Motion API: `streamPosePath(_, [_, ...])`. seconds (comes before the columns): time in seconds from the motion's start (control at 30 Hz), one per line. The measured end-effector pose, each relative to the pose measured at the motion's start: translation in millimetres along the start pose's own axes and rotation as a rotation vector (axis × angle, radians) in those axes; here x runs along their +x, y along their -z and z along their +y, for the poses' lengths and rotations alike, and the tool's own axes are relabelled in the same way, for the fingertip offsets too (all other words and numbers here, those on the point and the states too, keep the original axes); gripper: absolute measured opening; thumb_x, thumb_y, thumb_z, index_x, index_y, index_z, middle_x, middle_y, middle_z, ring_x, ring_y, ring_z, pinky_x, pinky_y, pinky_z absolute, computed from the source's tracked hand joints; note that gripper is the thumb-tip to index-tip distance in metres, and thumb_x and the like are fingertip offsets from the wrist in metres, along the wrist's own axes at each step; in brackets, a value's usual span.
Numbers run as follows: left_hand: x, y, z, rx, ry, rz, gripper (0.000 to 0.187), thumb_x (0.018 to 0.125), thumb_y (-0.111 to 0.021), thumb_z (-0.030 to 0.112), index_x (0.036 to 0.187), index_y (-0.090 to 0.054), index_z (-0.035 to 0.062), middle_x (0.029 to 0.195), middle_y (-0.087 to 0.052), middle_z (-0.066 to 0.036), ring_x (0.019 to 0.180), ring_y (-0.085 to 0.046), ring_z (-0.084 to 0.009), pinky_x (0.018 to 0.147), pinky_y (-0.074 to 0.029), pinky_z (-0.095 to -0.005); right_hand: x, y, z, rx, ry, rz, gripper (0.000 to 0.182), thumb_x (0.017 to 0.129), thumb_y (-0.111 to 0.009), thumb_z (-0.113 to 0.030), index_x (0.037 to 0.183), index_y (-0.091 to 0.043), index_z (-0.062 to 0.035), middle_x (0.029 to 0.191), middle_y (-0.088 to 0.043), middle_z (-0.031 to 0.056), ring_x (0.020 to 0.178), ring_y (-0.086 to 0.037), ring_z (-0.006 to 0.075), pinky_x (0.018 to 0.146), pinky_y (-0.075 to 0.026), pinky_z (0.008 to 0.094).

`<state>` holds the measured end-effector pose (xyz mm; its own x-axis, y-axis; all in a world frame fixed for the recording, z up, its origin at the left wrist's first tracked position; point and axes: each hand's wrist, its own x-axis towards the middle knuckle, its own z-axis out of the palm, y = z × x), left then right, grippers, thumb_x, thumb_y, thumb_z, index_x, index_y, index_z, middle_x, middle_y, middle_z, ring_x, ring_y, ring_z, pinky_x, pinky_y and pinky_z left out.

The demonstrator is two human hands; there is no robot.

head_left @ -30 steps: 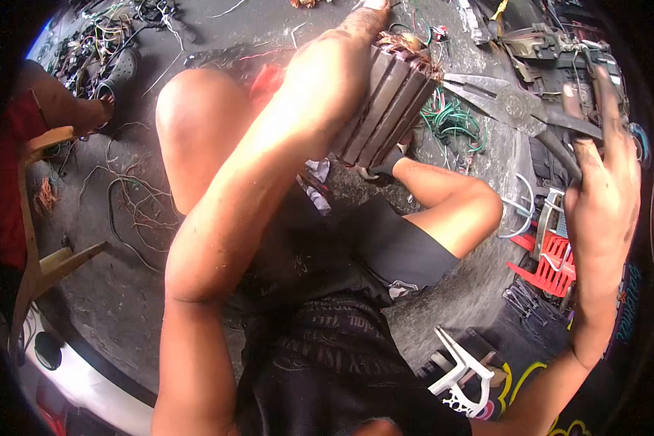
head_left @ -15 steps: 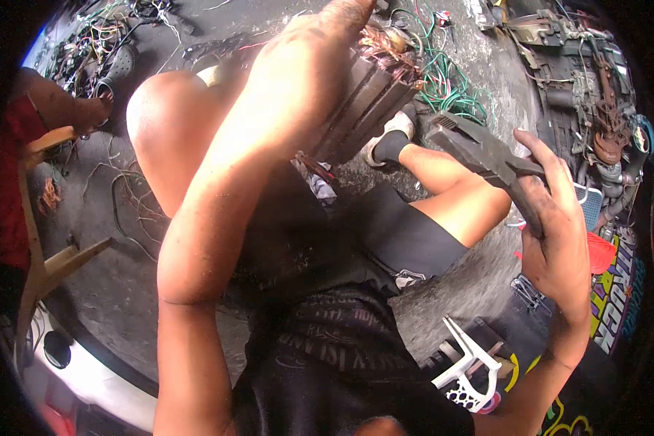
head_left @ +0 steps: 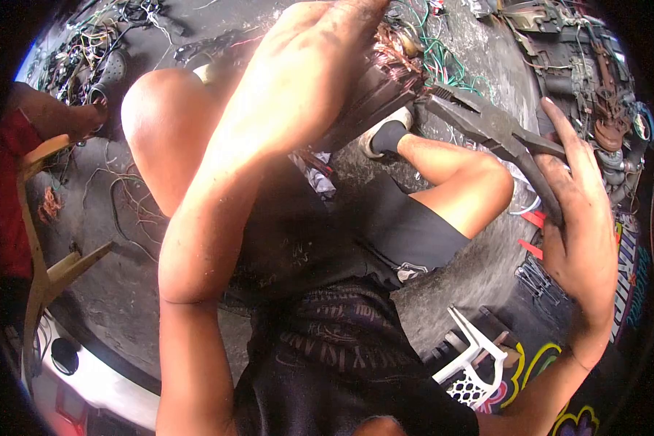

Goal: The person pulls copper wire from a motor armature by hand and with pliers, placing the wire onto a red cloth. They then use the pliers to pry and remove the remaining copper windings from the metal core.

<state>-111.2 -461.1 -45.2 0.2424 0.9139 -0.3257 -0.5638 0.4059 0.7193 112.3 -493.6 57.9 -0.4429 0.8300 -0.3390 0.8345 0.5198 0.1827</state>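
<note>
My right hand (head_left: pixel 585 218) is wrapped round the handles of a pair of combination pliers (head_left: pixel 494 127), whose dark jaws point left. The jaw tips overlap the corner of a dark slotted metal core (head_left: pixel 378 94) in this view. Bright copper windings (head_left: pixel 398 54) bulge from the core's far end. My left hand (head_left: pixel 309 54) lies over the core's near left side, with its fingers running past the top edge of the view and mostly hidden. Green wires (head_left: pixel 443 62) lie on the ground behind the copper.
Greasy machine parts (head_left: pixel 596 80) are piled at the right. Cables heap up beside a dark clog (head_left: pixel 112 69) at the far left. Another person's red clothing (head_left: pixel 11 182) shows at the left edge behind a wooden frame (head_left: pixel 40 276). A white plastic chair (head_left: pixel 479 356) is at the lower right.
The pliers and my right hand have shifted right and slightly down in view, the jaws now overlapping the core's corner. The core and my left hand have moved slightly right.
</note>
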Motion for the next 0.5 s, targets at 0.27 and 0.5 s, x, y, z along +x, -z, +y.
streamPosePath(0.27, [5,-2,12,0.143,0.217,0.102,0.045,0.094,-0.055,0.046,0.104,-0.058,0.0026,0.086,-0.057,-0.007,0.08,-0.051,-0.0163,0.074,-0.047,-0.0329,5,11,2,0.031,0.081,0.002,0.041,0.066,-0.05,0.008,0.107,-0.056,0.0072,0.137,-0.047,0.0268,0.125,-0.047,0.0452,0.105,-0.035,0.0463])
streamPosePath(0.5, [18,31,9,0.454,-0.014,-0.161,0.045,0.097,-0.053,0.045,0.079,-0.059,0.0044,0.064,-0.045,0.0,0.061,-0.039,-0.0098,0.056,-0.03,-0.03,9,25,5,0.072,0.042,-0.048,0.034,0.063,-0.049,0.006,0.095,-0.061,0.0086,0.11,-0.058,0.0242,0.104,-0.057,0.0405,0.094,-0.043,0.0396])
